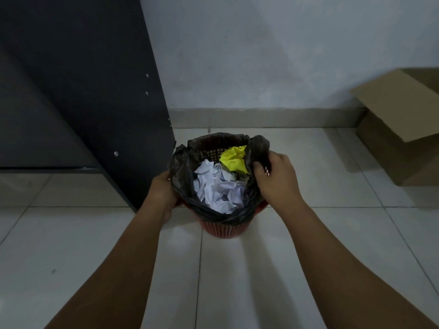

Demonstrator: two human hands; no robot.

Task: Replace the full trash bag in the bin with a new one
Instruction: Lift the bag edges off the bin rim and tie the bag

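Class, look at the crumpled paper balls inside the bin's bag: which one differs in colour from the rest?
The yellow paper ball, lying at the far side of the black bag near the right hand; the other paper is white.

I see a floor [237, 269] of pale glossy tiles with thin grout lines. A plain grey wall [261, 55] meets it at a low skirting [261, 117]. Dark cabinet [83, 91] at left — open cardboard box [399, 129] at right. Lighting is dim.
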